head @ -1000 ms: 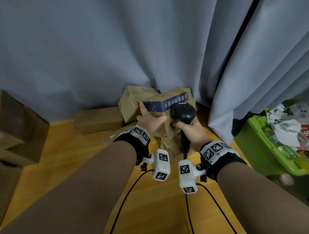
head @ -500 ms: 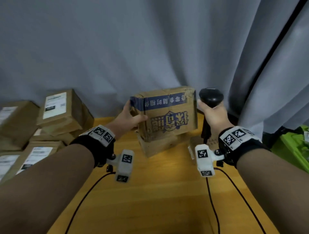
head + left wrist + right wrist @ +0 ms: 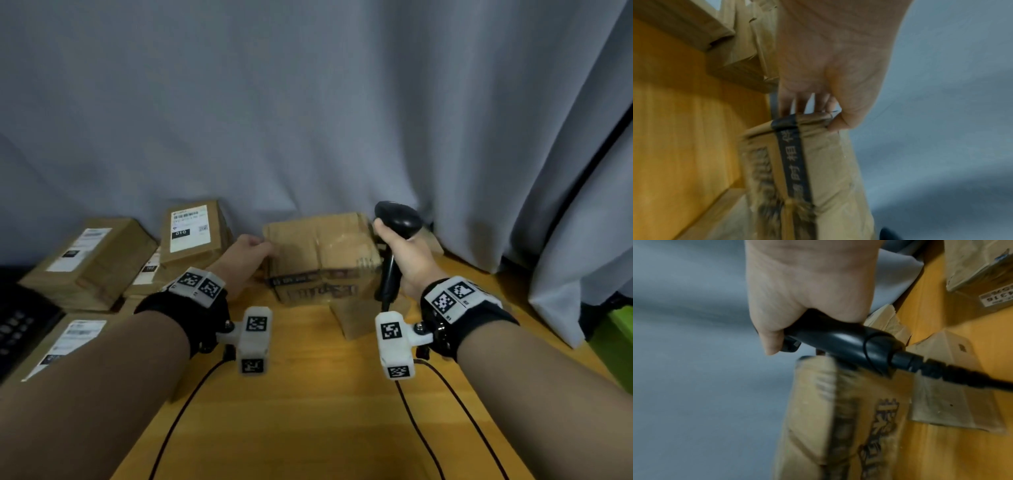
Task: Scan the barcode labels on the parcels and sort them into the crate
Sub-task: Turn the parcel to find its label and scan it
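Between both hands: cardboard parcel (image 3: 322, 260), stiff, seemingly light, corners crushed. Left hand (image 3: 245, 255) pinches its left edge; right hand (image 3: 409, 260) grips scanner (image 3: 397, 219).

wristbands (image 3: 191, 308): black | tags: checkered | wrist cameras (image 3: 255, 337): white | cables: black

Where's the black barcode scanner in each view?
Head: barcode scanner right of centre, upright in the right hand.
Left wrist: only a dark sliver at the bottom edge, likely it.
Right wrist: centre, gripped, cable running right.
Shared landmark: the printed cardboard parcel beside it.
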`<action>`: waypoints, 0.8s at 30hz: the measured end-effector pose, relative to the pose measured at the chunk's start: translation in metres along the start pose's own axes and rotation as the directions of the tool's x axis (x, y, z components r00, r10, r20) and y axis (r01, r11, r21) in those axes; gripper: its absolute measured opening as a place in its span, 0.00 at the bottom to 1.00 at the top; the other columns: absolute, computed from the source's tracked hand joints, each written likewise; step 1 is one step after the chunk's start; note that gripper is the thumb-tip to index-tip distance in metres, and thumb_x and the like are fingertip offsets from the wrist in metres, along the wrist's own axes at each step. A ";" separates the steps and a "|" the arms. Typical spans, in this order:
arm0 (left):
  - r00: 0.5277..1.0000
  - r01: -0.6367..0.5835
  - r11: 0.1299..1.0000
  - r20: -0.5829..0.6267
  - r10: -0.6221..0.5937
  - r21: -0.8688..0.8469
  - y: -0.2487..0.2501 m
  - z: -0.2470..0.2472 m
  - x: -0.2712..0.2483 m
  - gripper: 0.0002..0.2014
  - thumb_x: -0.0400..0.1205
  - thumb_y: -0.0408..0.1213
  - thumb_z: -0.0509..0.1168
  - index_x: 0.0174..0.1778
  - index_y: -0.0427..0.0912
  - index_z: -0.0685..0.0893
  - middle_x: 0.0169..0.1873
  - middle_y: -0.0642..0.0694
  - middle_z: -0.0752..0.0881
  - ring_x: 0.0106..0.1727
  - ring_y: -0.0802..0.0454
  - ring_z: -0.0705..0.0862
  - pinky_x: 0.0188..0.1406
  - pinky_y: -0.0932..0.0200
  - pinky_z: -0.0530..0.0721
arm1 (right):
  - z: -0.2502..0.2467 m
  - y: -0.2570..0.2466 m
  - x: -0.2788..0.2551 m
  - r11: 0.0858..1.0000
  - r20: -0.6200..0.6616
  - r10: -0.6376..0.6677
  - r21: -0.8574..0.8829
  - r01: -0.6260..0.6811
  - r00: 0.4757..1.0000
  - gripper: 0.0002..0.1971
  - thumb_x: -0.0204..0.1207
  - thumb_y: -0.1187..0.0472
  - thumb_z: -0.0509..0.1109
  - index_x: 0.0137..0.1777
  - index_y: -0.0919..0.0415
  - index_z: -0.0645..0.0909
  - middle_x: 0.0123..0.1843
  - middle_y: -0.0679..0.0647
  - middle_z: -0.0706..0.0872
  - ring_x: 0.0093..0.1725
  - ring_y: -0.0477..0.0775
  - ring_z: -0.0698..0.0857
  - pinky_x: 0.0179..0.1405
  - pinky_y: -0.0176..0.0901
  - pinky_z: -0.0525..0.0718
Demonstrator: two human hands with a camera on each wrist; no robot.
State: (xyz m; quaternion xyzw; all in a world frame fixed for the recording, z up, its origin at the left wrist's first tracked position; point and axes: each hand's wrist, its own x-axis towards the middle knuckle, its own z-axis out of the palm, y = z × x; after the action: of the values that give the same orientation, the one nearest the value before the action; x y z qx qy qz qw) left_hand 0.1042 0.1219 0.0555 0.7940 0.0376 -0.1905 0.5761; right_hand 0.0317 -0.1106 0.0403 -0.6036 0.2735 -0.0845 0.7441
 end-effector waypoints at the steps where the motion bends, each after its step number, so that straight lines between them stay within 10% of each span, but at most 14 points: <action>1: 0.998 -0.062 0.995 -0.024 0.064 0.072 -0.003 -0.005 0.003 0.12 0.81 0.30 0.65 0.59 0.42 0.73 0.51 0.42 0.79 0.42 0.51 0.79 0.39 0.55 0.82 | 0.005 -0.001 -0.002 1.000 0.005 -0.001 -0.011 0.001 1.000 0.19 0.70 0.46 0.79 0.55 0.56 0.84 0.49 0.56 0.91 0.53 0.60 0.89 0.62 0.61 0.83; 4: 0.992 -0.113 0.993 -0.048 0.115 0.043 -0.007 -0.015 0.009 0.18 0.80 0.26 0.64 0.62 0.47 0.72 0.57 0.45 0.80 0.48 0.52 0.80 0.39 0.61 0.78 | 0.016 -0.003 -0.007 1.000 0.007 -0.003 -0.016 0.003 1.000 0.16 0.71 0.47 0.77 0.53 0.56 0.83 0.51 0.57 0.89 0.53 0.59 0.88 0.58 0.56 0.85; 10: 0.990 0.068 0.966 -0.107 -0.097 -0.250 -0.009 -0.022 0.016 0.30 0.82 0.63 0.55 0.56 0.37 0.81 0.49 0.43 0.87 0.51 0.45 0.85 0.61 0.43 0.82 | 0.025 0.002 -0.010 0.999 -0.038 -0.029 -0.047 0.027 0.999 0.10 0.72 0.63 0.78 0.52 0.60 0.84 0.46 0.56 0.90 0.49 0.56 0.89 0.43 0.47 0.85; 15: 0.957 0.135 0.977 -0.235 -0.171 -0.162 -0.019 -0.021 0.021 0.23 0.80 0.34 0.68 0.72 0.38 0.72 0.57 0.36 0.82 0.56 0.39 0.83 0.61 0.47 0.84 | 0.031 0.010 -0.010 0.996 -0.056 -0.089 -0.036 0.087 0.994 0.18 0.70 0.58 0.80 0.59 0.57 0.84 0.52 0.55 0.90 0.55 0.55 0.87 0.59 0.55 0.83; 19: 0.962 0.027 0.982 -0.261 -0.075 -0.185 -0.013 -0.013 0.021 0.14 0.82 0.38 0.65 0.63 0.38 0.82 0.45 0.44 0.85 0.46 0.49 0.82 0.60 0.48 0.83 | 0.031 0.013 -0.007 0.995 -0.054 -0.101 -0.030 0.099 0.993 0.19 0.71 0.59 0.79 0.61 0.57 0.83 0.54 0.56 0.91 0.55 0.57 0.89 0.61 0.59 0.85; 24: 0.992 -0.059 0.972 -0.126 0.031 -0.227 -0.001 -0.006 0.017 0.09 0.84 0.41 0.62 0.59 0.49 0.76 0.53 0.45 0.83 0.49 0.49 0.82 0.52 0.46 0.84 | 0.023 0.021 -0.004 1.000 -0.072 -0.013 0.008 0.014 0.997 0.17 0.73 0.65 0.77 0.61 0.63 0.82 0.52 0.59 0.91 0.48 0.57 0.90 0.48 0.49 0.89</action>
State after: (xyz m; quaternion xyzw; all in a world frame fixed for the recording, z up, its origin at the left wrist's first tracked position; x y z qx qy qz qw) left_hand 0.1215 0.1246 0.0504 0.7325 0.0763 -0.1230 0.6652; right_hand 0.0361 -0.0834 0.0240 -0.5990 0.2955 -0.1123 0.7357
